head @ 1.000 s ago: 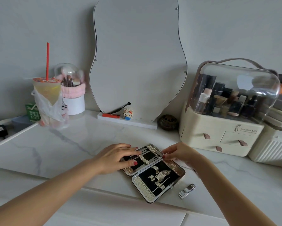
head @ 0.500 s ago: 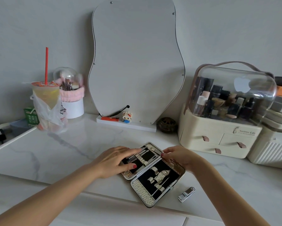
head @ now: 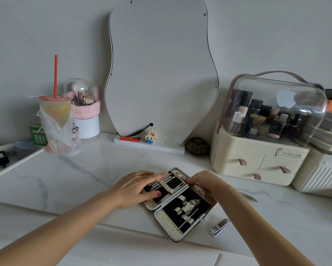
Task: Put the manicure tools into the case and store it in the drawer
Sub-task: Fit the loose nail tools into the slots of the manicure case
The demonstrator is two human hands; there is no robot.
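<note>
— White marble counter point(head: 69, 175) against a grey wall, and mid-frame lies the open, metal-framed manicure case with a black lining point(head: 180, 202). How are the hands placed?

— The left hand point(head: 136, 187) lies flat on the upper-left half, fingers point(head: 157, 175) straight and pressing the slim steel tools point(head: 163, 182) under their straps, gripping nothing. The right hand point(head: 203, 182) sits at the case's upper right edge, fingertips curled on the rim or a tool end; which one, I cannot tell.

— What might go wrong?

— The silver nail clipper point(head: 220, 227) lies loose at lower right, just beside the case, and a thin metal file point(head: 247, 196) lies right of the right wrist. Closing now would likely leave both behind. Also, a tool not fully seated under its strap could jam the frame or slide out when the case is lifted.

— And the drawer?

— The cream cosmetic organiser with pink-tabbed drawers point(head: 257, 166) stands at right, all drawers closed. Carrying the case one-handed while pulling a tab risks tipping it open.
</note>
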